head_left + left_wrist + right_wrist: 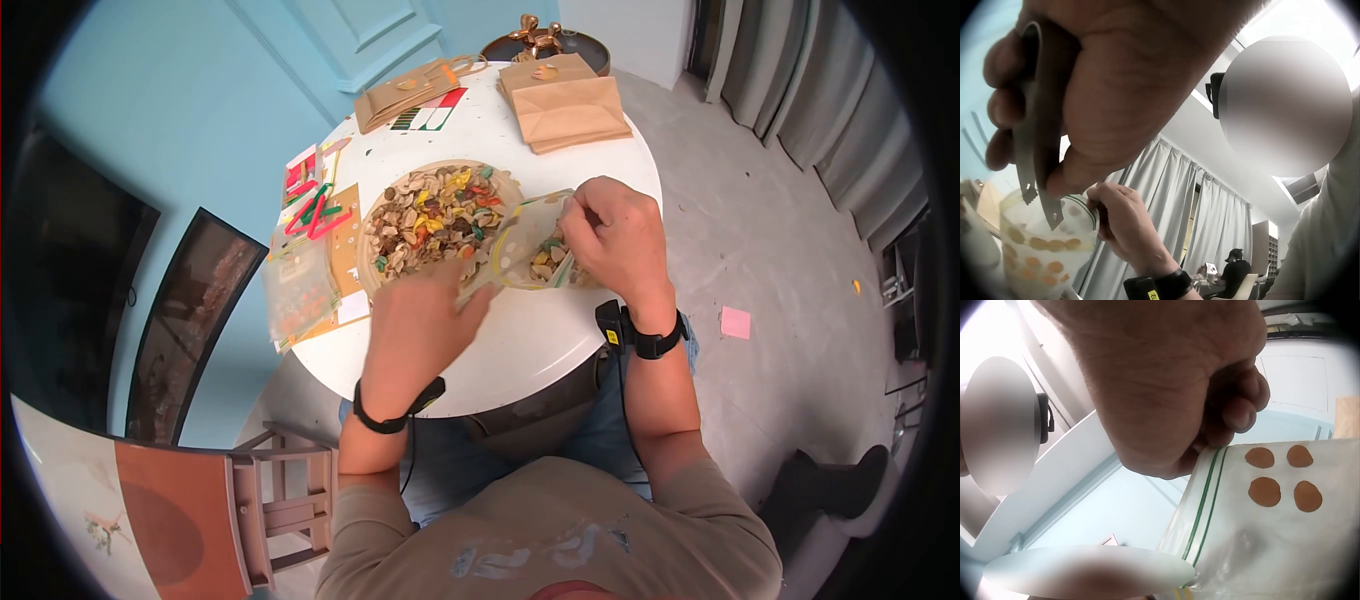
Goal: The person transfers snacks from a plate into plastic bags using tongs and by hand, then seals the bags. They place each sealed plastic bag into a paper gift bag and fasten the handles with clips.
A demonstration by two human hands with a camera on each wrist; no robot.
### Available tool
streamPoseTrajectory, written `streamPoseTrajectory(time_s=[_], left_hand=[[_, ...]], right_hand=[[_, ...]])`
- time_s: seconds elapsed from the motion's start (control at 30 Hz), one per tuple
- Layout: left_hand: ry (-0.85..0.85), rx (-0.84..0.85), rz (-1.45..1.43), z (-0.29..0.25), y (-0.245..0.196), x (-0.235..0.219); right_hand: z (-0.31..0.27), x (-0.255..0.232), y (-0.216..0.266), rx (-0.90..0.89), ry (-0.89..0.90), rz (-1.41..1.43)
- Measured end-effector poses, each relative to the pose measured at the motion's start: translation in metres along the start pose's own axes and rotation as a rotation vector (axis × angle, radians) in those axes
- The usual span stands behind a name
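Presently, a pair of metal tongs (1032, 144) is held by the left hand (420, 320), with its fingers curled round the arms; the tips of the tongs stand a little apart, near the mouth of the dotted bag (1285, 512). By the right hand (620, 230), the top edge of this bag is gripped beside its green lines, and the fingers are closed tightly. Some dried pieces can be seen inside the bag, just below the right fingers. Beyond the left fingers, a round tray (508, 184) is placed on the white worktop (480, 360), and it is filled with mixed dried pieces (430, 215). Farther beyond the fingers of both hands, brown paper bags (575, 112) are laid, and to the left of the left fingers, coloured strips (318, 215) are seen.
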State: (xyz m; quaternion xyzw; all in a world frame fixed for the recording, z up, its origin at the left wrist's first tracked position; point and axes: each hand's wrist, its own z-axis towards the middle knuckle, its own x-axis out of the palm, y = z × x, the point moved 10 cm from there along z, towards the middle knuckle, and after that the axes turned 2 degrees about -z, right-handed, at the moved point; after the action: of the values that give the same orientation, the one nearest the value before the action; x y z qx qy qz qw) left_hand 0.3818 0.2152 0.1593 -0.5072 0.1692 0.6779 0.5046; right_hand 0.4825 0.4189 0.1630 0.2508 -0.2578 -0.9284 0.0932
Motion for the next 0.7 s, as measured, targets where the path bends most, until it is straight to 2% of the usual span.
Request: streamPoseTrajectory(time_s=[0.03,0.13,0.23,0.43,0.7], left_hand=[[0.003,0.000,0.001,-0.004,0.004,-0.003],[0.011,-0.150,0.037,-0.018,0.035,-0.015],[0.057,-0.181,0.146,-0.029,0.054,-0.009],[0.118,-0.148,0.174,-0.040,0.057,0.015],[0.109,-0.143,0.310,-0.039,0.060,0.027]], right_hand=[[0.000,-0.001,0.000,0.002,0.004,-0.005],[-0.001,0.001,-0.001,-0.003,0.005,-0.006],[-0.002,0.000,-0.001,-0.008,0.007,-0.013],[-0.001,-0.002,-0.001,-0.014,-0.018,-0.024],[0.000,-0.003,-0.003,0.017,-0.025,-0.024]])
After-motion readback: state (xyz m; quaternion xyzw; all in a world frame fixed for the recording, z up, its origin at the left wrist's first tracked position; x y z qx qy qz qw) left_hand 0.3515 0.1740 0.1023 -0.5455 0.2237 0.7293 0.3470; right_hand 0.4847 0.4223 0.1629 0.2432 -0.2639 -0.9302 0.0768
